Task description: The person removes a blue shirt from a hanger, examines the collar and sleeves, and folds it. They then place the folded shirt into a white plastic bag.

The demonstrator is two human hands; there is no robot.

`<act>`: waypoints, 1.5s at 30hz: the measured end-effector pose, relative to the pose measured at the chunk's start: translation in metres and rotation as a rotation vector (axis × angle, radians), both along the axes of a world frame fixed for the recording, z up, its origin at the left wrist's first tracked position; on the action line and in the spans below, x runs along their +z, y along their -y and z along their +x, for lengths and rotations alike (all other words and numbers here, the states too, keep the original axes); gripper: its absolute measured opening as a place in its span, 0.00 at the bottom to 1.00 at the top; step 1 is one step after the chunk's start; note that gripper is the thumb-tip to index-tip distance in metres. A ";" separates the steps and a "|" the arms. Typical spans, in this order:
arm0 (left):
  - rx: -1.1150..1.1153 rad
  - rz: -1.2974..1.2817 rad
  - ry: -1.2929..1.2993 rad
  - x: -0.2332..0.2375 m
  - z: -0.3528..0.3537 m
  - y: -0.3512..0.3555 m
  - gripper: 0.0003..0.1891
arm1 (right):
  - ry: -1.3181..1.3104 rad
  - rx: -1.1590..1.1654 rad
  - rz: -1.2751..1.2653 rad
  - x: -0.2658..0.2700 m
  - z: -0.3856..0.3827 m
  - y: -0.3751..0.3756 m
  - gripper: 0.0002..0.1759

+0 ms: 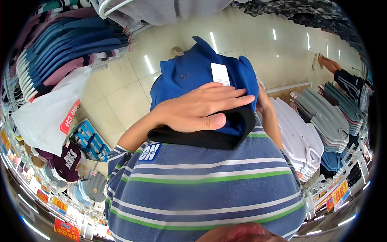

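Observation:
I hold a small stack of folded shirts against my chest. A blue polo shirt (189,72) with a white tag (220,74) lies on top and a black garment (209,137) sits under it. My left hand (201,109) lies flat on the blue shirt, fingers pointing right and thumb at the near edge. My right forearm runs up along the stack's right side. Of my right hand (261,103), only the part by the wrist shows; the rest is hidden under the stack. I wear a blue striped shirt (201,189).
Folded blue and maroon shirts (68,48) fill a rack at upper left, with a white plastic bag (48,113) hanging below. White and grey folded shirts (306,129) are stacked at right. Another person's legs (334,66) stand on the tiled floor (121,97) at upper right.

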State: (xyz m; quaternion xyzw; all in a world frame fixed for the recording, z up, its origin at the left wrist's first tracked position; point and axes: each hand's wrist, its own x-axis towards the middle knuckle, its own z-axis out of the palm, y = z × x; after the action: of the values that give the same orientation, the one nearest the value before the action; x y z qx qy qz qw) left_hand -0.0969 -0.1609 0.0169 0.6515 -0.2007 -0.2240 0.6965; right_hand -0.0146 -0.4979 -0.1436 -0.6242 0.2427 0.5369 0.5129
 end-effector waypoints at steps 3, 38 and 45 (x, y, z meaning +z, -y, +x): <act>-0.054 0.005 0.018 0.001 0.005 0.001 0.52 | -0.091 -0.145 0.113 -0.004 0.003 -0.027 0.52; -0.163 0.114 0.135 0.004 0.011 -0.003 0.47 | 0.800 -0.670 0.711 0.082 0.138 -0.019 0.23; -0.119 0.123 0.133 0.001 0.007 -0.003 0.44 | 1.049 -0.721 0.449 0.093 0.122 -0.013 0.19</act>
State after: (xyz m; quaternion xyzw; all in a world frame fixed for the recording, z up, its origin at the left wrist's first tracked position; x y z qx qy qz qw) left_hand -0.0904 -0.1584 0.0180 0.6934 -0.2706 -0.2334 0.6257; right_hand 0.1077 -0.4849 -0.0506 -0.5603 0.0371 -0.0049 0.8274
